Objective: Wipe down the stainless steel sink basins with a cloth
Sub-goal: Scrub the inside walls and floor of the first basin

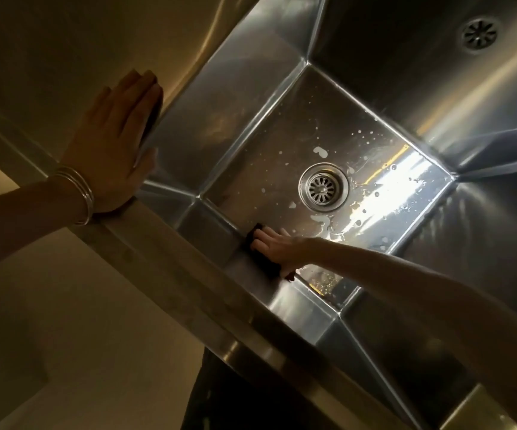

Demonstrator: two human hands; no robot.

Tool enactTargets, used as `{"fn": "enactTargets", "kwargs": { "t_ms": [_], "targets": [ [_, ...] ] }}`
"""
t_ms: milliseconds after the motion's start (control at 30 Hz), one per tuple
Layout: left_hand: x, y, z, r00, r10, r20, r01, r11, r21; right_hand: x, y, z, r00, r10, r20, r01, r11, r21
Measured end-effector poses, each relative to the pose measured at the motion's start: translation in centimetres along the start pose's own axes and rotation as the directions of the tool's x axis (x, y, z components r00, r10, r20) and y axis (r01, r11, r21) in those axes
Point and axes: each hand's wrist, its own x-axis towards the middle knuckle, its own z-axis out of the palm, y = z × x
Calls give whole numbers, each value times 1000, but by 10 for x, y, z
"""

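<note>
Right hand (277,249) on dark cloth (253,236)

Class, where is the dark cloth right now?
Head view: the cloth sits under the right hand at the near wall of the basin, below-left of the drain.

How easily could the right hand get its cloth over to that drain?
Likely yes, easily: the right hand presses the dark cloth low in the same basin as the drain, only wet steel between.

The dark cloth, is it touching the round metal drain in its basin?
Apart. Head view shows bare basin floor between the dark cloth and the round metal drain.
</note>
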Motion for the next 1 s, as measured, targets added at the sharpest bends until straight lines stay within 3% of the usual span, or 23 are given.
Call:
{"fn": "enactTargets", "kwargs": {
  "t_ms": [67,133,233,300,367,433,500,567,633,700,767,833,900,933,1000],
  "targets": [
    [-2,-7,6,1000,-2,-28,2,1000,-2,-12,-4,2,998,-20,-62,20,1000,0],
    [-3,-14,13,999,16,-39,-17,1000,-20,-44,-17,4,967,-119,-226,120,993,-10],
    [-4,-24,26,998,28,-50,-31,998,-58,-99,-42,21,806,-245,-539,226,969,-102],
    [-5,-27,30,997,27,-78,-30,999,-36,-111,-49,34,772,-251,-584,196,968,-157],
    [-7,-27,31,993,46,-111,-44,999,16,-101,-40,34,874,-174,-453,139,984,-110],
    [-4,-30,31,991,52,-123,-51,999,12,-83,-30,26,989,-37,-144,21,994,-107],
    [-5,-35,38,993,49,-107,-51,999,-10,-76,-26,25,999,29,33,-26,997,-71],
    [-8,-46,48,993,18,-119,-22,999,-27,-91,-31,21,1000,15,-7,-16,998,-59],
    [-8,-62,64,993,-18,-113,14,999,-32,-132,-48,15,980,-91,-177,89,996,-19],
    [-8,-80,80,998,-53,-36,52,998,-31,-182,-68,18,916,-148,-374,189,979,75],
    [-10,-101,97,995,-75,58,73,997,36,-216,-81,26,893,-141,-427,205,973,108],
    [-10,-112,106,975,-97,202,71,989,132,-219,-78,37,935,-73,-347,147,970,194],
    [-15,-123,113,942,-139,305,90,981,169,-196,-65,43,990,-29,-140,67,958,278],
    [-23,-132,119,903,-152,402,114,987,117,-179,-58,47,999,-9,-45,20,966,257],
    [-27,-140,123,918,-107,381,114,994,4,-148,-47,51,996,56,68,-67,983,172]
  ]
}}
